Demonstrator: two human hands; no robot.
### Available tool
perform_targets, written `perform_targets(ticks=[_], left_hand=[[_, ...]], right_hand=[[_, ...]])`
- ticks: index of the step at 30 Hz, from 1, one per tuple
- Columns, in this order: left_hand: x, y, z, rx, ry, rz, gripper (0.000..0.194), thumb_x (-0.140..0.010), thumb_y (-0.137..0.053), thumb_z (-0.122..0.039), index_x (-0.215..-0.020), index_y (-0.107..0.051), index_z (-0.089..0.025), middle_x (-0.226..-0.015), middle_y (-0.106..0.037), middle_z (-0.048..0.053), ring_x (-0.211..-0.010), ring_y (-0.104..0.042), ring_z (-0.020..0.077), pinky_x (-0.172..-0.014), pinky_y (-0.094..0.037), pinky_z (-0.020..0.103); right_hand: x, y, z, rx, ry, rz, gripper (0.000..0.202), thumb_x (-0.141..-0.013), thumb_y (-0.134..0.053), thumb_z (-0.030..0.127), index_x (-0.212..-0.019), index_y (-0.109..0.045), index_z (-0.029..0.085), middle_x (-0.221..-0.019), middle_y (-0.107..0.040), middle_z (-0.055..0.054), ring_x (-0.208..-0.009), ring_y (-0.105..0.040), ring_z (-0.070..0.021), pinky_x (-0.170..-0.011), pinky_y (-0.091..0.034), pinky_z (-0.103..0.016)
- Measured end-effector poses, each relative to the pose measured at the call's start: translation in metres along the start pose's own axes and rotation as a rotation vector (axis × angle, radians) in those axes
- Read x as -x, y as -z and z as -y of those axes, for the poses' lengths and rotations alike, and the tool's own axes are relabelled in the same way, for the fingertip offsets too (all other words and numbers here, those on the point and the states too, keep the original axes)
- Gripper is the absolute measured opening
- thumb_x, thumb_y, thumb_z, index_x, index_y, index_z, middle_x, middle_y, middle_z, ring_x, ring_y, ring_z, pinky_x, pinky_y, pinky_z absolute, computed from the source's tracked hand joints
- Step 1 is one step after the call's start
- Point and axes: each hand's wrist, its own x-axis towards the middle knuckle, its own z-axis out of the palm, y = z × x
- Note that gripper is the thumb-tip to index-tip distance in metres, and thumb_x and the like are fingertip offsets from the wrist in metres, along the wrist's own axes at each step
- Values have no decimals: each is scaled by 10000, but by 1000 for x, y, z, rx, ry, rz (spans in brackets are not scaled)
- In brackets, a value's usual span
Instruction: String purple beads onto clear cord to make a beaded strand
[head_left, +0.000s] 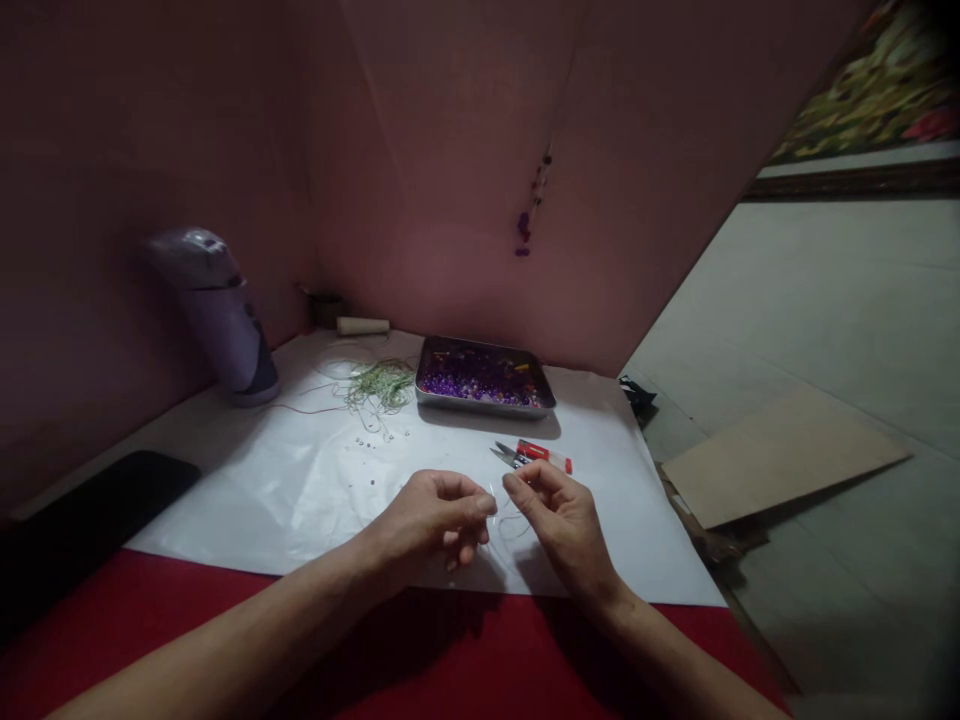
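Observation:
Low over the front of the white sheet, my left hand (pixel 442 510) pinches a thin pale thread (pixel 492 492) between thumb and forefinger. Just to its right, my right hand (pixel 559 510) is closed in a pinch too; what lies between those fingertips is too small to make out. A fine loop of thread (pixel 514 527) hangs between the hands. Past the right fingertips are small thread snips (pixel 510 455) with pointed blades, beside a red lighter-like object (pixel 544 456). Several tiny beads (pixel 367 445) are scattered on the sheet beyond my left hand.
A metal tray (pixel 484 408) of mostly purple beads stands at the back, with tangled green thread (pixel 379 385) on its left. A purple bottle-like container (pixel 225 330) stands at left, near a black object (pixel 112 510). A beaded strand (pixel 525 225) hangs against the pink wall.

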Motion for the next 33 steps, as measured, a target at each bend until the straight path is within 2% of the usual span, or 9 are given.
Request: perform_targets(ticks=[6,11,15,28,33], left_hand=[[0,-1,-2,36,-18,-59,227,-724,-643,-323,-684,-507,-145,-558,-604,17,-346,-476,67,-323,-306,160],[2,-3,-4,12,-65,-104,213,-753,-605,-332,-713,-486,-160,-547,-596,2,-347,-471,71,-319,-312,158],[3,-3,-5,-16,-106,-124,208,-771,-582,-345,-730,-480,-169,-542,-590,-8,-344,-460,72,-324,-318,163],[0,-3,-5,-23,-145,-164,198,-798,-546,-331,-733,-438,-178,-541,-599,-13,-335,-453,71,-318,-318,160],[1,-2,0,-50,-175,-136,189,-826,-504,-348,-761,-433,-186,-554,-599,-17,-321,-429,65,-323,-316,166]], right_hand=[[4,-1,-2,-8,-42,33,242,-831,-535,429,-810,-500,190,-457,-288,99,-396,-219,-67,-394,-172,-211],[8,0,2,241,105,93,266,-814,-568,399,-696,-578,161,-492,-348,60,-465,-295,-88,-455,-241,-237],[10,0,2,324,125,136,272,-816,-566,380,-670,-616,156,-482,-332,57,-467,-284,-93,-462,-235,-246],[15,-3,6,297,193,206,287,-836,-551,368,-671,-633,148,-469,-340,58,-436,-252,-79,-441,-203,-243],[17,-4,5,304,188,241,273,-849,-544,346,-701,-663,150,-489,-429,38,-435,-259,-77,-445,-205,-247]])
